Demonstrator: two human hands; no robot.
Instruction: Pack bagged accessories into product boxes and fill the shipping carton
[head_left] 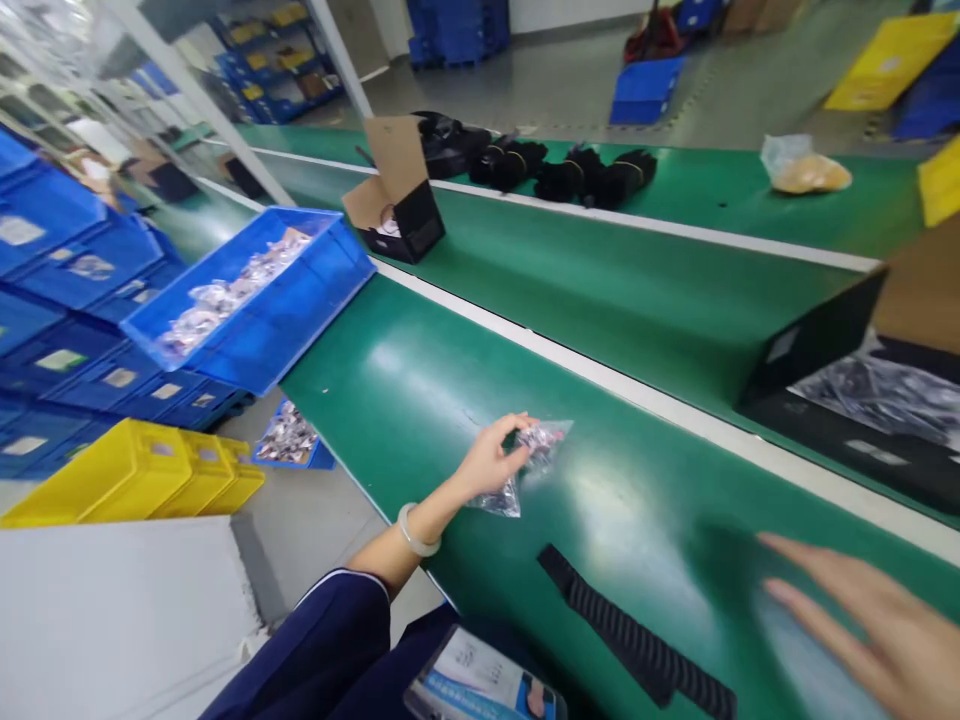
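Note:
My left hand (495, 462) reaches out over the green table (420, 390) and pinches small clear plastic bags (536, 445) holding shiny parts; a second bag (501, 497) hangs under the fingers. My right hand (862, 620) hovers at the lower right, fingers stretched flat and apart, holding nothing, slightly blurred. A black ribbed strap (637, 640) lies on the table between the two hands.
A blue bin (300, 310) full of bagged parts sits tilted at the table's left edge. Open black boxes stand at the far left (409, 225) and right (825, 400). Black bundles (570, 170) lie beyond the conveyor. Yellow bins (127, 480) and blue crates stack on the left.

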